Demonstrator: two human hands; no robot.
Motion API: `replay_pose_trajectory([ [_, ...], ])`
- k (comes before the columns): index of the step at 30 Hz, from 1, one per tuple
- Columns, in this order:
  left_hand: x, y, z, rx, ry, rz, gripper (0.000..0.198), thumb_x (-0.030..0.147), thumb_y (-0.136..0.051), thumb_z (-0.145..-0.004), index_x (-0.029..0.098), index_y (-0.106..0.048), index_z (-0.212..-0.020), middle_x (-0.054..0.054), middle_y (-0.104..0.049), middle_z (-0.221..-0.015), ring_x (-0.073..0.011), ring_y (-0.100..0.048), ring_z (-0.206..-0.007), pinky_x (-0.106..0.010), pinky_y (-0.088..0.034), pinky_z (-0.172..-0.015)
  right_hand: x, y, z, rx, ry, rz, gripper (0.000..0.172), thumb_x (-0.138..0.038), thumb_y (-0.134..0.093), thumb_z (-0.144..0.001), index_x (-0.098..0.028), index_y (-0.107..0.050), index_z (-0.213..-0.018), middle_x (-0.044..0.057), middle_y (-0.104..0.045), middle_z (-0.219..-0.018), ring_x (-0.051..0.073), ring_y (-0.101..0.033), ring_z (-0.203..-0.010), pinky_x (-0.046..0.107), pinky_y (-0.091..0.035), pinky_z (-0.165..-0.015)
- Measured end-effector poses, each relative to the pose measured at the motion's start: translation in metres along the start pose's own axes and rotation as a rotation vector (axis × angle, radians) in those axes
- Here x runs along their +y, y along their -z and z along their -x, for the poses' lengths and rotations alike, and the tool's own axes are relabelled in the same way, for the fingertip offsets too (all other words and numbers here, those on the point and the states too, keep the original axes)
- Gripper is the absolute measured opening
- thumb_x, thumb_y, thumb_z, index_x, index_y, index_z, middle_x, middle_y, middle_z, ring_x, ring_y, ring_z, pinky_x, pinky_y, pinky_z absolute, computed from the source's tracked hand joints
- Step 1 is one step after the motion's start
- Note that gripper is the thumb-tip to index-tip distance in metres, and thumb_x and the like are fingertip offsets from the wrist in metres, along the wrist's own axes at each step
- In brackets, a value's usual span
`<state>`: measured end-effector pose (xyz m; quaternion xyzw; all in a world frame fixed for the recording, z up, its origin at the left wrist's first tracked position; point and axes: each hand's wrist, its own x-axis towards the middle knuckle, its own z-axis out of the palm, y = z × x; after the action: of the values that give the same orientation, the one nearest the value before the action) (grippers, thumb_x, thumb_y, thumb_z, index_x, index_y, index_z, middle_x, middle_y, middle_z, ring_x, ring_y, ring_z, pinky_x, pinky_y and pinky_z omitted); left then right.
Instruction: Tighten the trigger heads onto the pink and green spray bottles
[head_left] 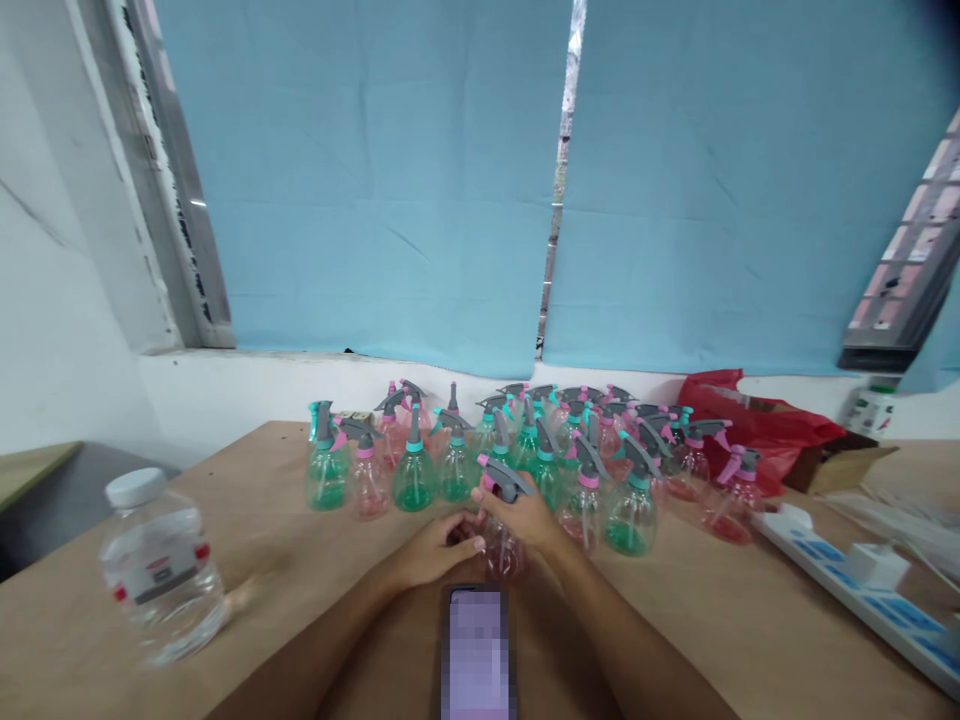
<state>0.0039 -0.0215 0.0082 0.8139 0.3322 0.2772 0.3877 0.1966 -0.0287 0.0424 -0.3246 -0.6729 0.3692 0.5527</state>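
Note:
A clear pink spray bottle (504,560) with a grey and pink trigger head stands upright in front of me, just beyond a phone. My right hand (525,512) is wrapped round its neck, below the trigger head. On the left side of the same bottle, my left hand (442,545) is curled with its thumb and fingers against the body. Part of the bottle is hidden by the fingers. Close behind are more spray bottles, among them a green one (415,480), a pink one (370,485) and another green one (630,520).
The phone (476,650) lies at the table's near edge. A capped water bottle (161,570) stands at left on the wooden table (292,610). To the right are a white and blue power strip (862,590), a red bag (742,425) and an open cardboard box (844,468).

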Motion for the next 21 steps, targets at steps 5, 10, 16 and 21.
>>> replay_pose_trajectory([
  [5,0.0019,0.0007,0.0,-0.007,-0.003,0.012,0.043,0.053,-0.057,-0.092,0.018,-0.062,-0.116,-0.005,-0.068,-0.102,-0.0212,-0.062,-0.09,-0.03,-0.047,-0.08,0.0008,0.0004,-0.0011,-0.005,0.013,-0.008,0.031,-0.05,-0.071,-0.083,-0.019,-0.067,-0.086,0.001,-0.068,-0.065,0.016,-0.066,-0.056,0.026,-0.053,-0.056],
  [10,0.0021,0.0012,0.001,-0.015,-0.009,-0.007,0.043,0.053,-0.054,-0.094,0.019,-0.062,-0.118,-0.005,-0.068,-0.108,-0.0211,-0.062,-0.094,-0.031,-0.047,-0.083,0.0007,0.0017,-0.0035,-0.07,0.044,-0.07,0.032,-0.046,-0.073,-0.081,-0.02,-0.068,-0.099,0.006,-0.074,-0.096,0.014,-0.067,-0.06,0.028,-0.056,-0.061],
  [16,0.0021,0.0014,0.0009,-0.009,-0.018,-0.009,0.047,0.056,-0.054,-0.093,0.017,-0.061,-0.119,-0.007,-0.069,-0.109,-0.0225,-0.063,-0.096,-0.033,-0.048,-0.086,0.0002,-0.0019,-0.0002,0.045,0.003,0.021,0.03,-0.048,-0.071,-0.083,-0.02,-0.063,-0.077,-0.001,-0.063,-0.056,0.015,-0.063,-0.052,0.025,-0.05,-0.053],
  [21,0.0039,0.002,0.0009,0.001,-0.016,-0.03,0.045,0.055,-0.053,-0.094,0.018,-0.062,-0.118,-0.007,-0.069,-0.112,-0.0233,-0.064,-0.1,-0.035,-0.048,-0.09,0.0032,-0.0021,-0.0019,0.051,-0.003,0.026,0.031,-0.05,-0.069,-0.084,-0.02,-0.065,-0.083,-0.001,-0.064,-0.06,0.015,-0.062,-0.053,0.026,-0.05,-0.053],
])
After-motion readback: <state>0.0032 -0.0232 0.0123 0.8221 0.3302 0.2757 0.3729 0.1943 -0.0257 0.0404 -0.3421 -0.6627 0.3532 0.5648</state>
